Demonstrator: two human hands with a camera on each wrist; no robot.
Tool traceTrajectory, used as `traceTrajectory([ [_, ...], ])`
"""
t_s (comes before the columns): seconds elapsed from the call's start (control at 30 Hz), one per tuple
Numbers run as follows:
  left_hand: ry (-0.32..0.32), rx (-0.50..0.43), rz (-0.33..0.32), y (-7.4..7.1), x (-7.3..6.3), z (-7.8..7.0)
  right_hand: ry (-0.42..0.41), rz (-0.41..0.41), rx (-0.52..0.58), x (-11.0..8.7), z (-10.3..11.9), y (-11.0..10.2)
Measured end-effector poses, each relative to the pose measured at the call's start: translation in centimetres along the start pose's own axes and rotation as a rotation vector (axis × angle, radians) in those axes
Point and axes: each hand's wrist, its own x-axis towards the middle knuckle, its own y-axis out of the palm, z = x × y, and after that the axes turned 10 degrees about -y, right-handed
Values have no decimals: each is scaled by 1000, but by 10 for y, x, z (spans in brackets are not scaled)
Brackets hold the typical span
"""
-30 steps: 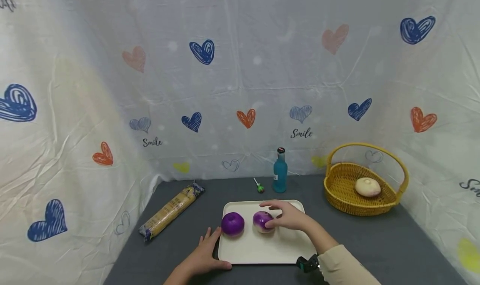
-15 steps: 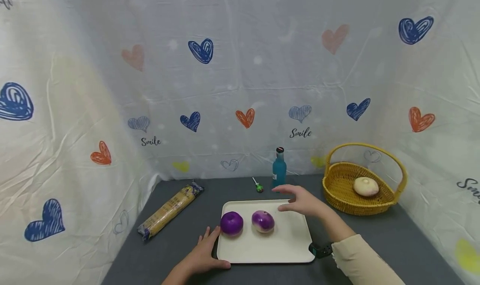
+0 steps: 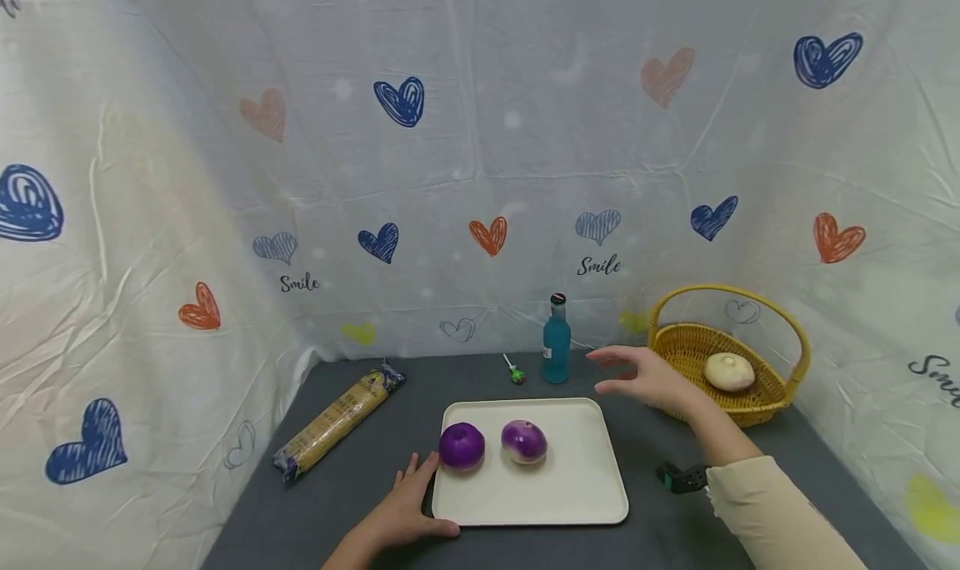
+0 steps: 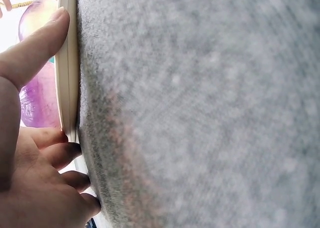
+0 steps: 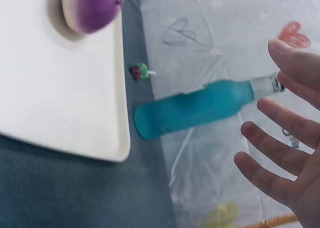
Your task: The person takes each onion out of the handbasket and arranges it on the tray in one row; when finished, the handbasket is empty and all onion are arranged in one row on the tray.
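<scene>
My left hand (image 3: pixel 401 503) lies spread at the near left corner of the cream tray (image 3: pixel 566 491). In the left wrist view, its thumb (image 4: pixel 52 33) rests against the tray's rim while the other fingers touch the edge and the cloth. On the tray sit a round dark purple vegetable (image 3: pixel 462 447) at the left and a purple-and-white turnip (image 3: pixel 524 442) nearer the middle. My right hand (image 3: pixel 648 378) holds nothing; it hovers beyond the tray's right side, thumb and fingers apart, between the blue bottle (image 3: pixel 557 349) and the wicker basket (image 3: pixel 678 349).
A pale turnip-like vegetable (image 3: pixel 729 372) lies in the basket at the right. A green lollipop (image 3: pixel 517 375) lies behind the tray, left of the upright bottle. At the left is a long yellow packet (image 3: pixel 341 420). A printed curtain (image 3: pixel 480 162) encloses the dark table (image 3: pixel 637 537).
My right hand has left the turnip on the tray and moved right, past the tray's edge, toward the basket. My left hand stays at the tray's corner.
</scene>
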Motion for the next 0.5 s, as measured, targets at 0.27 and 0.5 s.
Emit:
traceTrajectory([
  [0.27,-10,-1,5,0,-2,0,6,-58,-58,-14,-5,-31],
  [0.5,-11,-12,11,-3,-5,-4,35,-84,-87,-23,-4,-51],
])
